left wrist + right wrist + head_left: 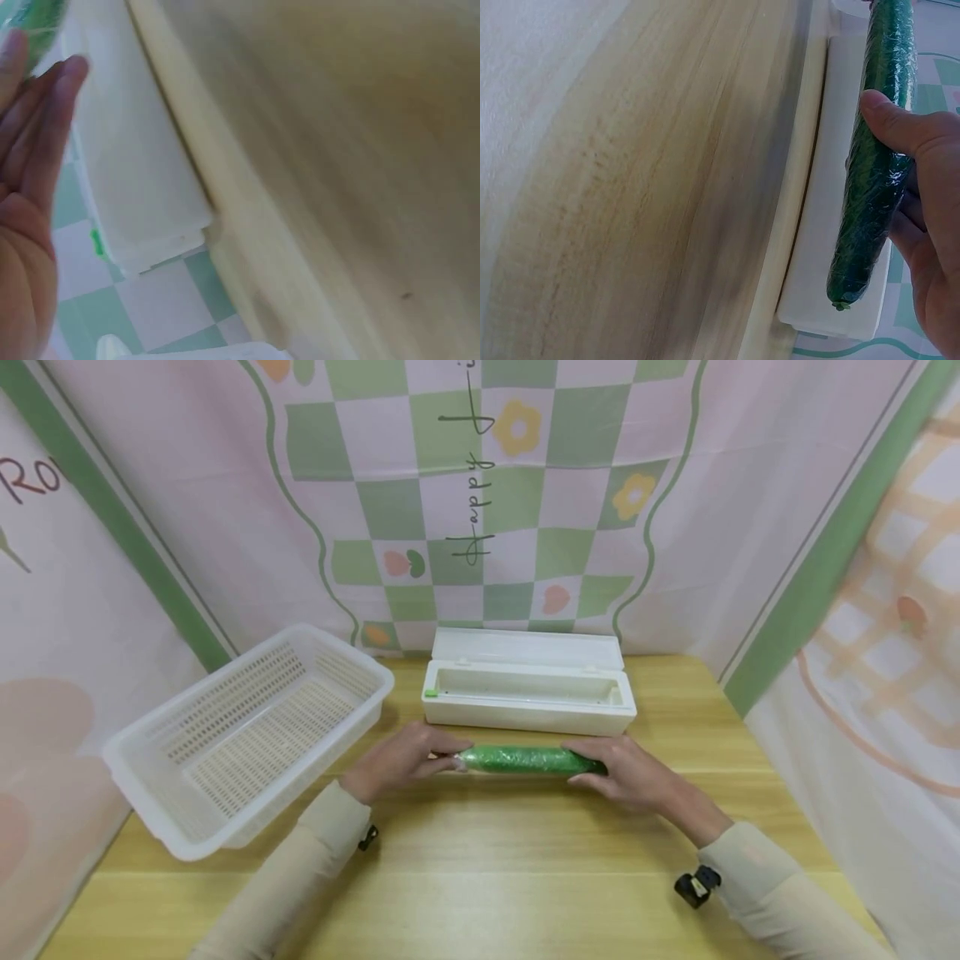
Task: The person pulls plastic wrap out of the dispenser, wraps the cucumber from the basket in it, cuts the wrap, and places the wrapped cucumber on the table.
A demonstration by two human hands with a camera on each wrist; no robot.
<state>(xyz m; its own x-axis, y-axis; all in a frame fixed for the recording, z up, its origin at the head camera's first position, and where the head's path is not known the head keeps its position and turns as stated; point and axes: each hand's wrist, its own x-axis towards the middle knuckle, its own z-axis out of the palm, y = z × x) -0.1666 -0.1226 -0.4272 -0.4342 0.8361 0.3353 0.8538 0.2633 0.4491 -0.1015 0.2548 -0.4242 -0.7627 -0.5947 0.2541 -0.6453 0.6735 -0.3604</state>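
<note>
A green cucumber (517,759), wrapped in shiny clear film, is held level in front of the white box. My left hand (408,756) pinches its left end, where some film bunches at the fingertips. Around the right end my right hand (626,768) has its thumb and fingers. The right wrist view shows the cucumber (855,217) full on, with the right hand's thumb (889,124) pressed across it. In the left wrist view only a bit of the wrapped cucumber (43,22) shows, above the left hand (30,225).
Behind the cucumber stands a long white box (525,714), its lid (528,647) raised and a green piece (431,693) at its left corner. A white slotted basket (243,827) stands at the left of the wooden table (480,877). Printed cloth (480,502) hangs behind.
</note>
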